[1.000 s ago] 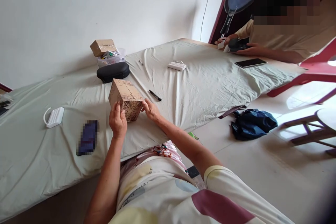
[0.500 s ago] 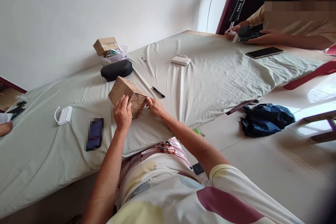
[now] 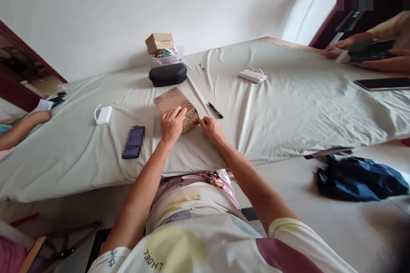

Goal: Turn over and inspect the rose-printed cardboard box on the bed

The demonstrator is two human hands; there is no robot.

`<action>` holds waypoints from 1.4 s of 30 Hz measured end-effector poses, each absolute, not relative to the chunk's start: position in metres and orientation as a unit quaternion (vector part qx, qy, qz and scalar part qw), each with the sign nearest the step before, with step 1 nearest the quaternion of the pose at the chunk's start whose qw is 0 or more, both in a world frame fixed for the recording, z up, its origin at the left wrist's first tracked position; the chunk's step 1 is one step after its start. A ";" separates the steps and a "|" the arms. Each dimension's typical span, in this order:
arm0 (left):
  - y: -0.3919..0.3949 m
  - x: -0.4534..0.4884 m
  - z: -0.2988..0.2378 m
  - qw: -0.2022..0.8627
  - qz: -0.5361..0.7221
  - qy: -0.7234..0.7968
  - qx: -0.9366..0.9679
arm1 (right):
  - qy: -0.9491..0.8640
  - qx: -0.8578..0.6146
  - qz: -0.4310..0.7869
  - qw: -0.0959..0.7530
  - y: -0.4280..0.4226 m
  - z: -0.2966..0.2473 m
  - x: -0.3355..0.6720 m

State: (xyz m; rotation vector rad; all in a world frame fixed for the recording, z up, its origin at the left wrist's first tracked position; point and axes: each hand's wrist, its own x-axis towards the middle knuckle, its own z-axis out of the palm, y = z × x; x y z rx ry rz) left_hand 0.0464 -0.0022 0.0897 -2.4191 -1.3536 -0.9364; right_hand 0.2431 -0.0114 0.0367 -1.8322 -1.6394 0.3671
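A brown cardboard box (image 3: 168, 97) with black line drawings rests on the cloth-covered table (image 3: 272, 115) in front of me; it looks partly flattened. My left hand (image 3: 173, 124) lies across its top, fingers stretched out and pressing on the cardboard. At the box's right corner, my right hand (image 3: 210, 128) pinches the edge between thumb and fingers. Just beyond that hand lies a black pen (image 3: 215, 110). A dark phone (image 3: 133, 142) is to the left of my left hand. The underside of the box is hidden.
Behind the box are a black case (image 3: 168, 75), a plastic bin (image 3: 166, 59) and a small carton (image 3: 159, 44). White corded blocks lie left (image 3: 104, 115) and right (image 3: 253, 76). Other people's hands are at both table ends. A dark blue bag (image 3: 360, 179) lies on the floor.
The view has swung left, so everything sits further right. The box looks lower and flatter under my left hand. My right hand stays at its corner.
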 end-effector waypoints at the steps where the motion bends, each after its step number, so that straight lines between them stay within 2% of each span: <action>1: 0.000 0.049 0.089 0.108 -0.310 -0.452 -0.829 | -0.625 -0.695 0.132 0.331 -0.010 0.035 0.244; 6: 0.009 0.052 0.081 0.118 -0.297 -0.417 -0.850 | -0.616 -0.658 0.100 0.421 -0.001 0.023 0.251; 10: 0.011 0.045 0.075 0.107 -0.329 -0.380 -0.858 | -0.632 -0.580 -0.040 0.512 -0.003 0.023 0.253; 12: 0.011 0.040 0.073 0.091 -0.356 -0.358 -0.858 | -0.667 -0.540 -0.109 0.502 -0.009 0.026 0.249; 17: 0.010 0.031 0.057 0.094 -0.446 -0.370 -0.809 | -0.776 -0.483 -0.174 0.365 -0.020 0.030 0.230; 21: 0.009 0.026 0.033 0.068 -0.500 -0.449 -0.737 | -0.797 -0.474 -0.174 0.331 -0.019 0.027 0.225; 27: 0.009 0.020 0.022 -0.003 -0.467 -0.475 -0.746 | -0.769 -0.517 -0.131 0.352 -0.017 0.030 0.234; 34: 0.008 0.023 0.018 -0.049 -0.463 -0.485 -0.740 | -0.746 -0.553 -0.012 0.370 -0.013 0.027 0.240; 42: 0.013 0.020 0.011 -0.116 -0.462 -0.533 -0.700 | -0.722 -0.564 0.031 0.399 -0.006 0.018 0.244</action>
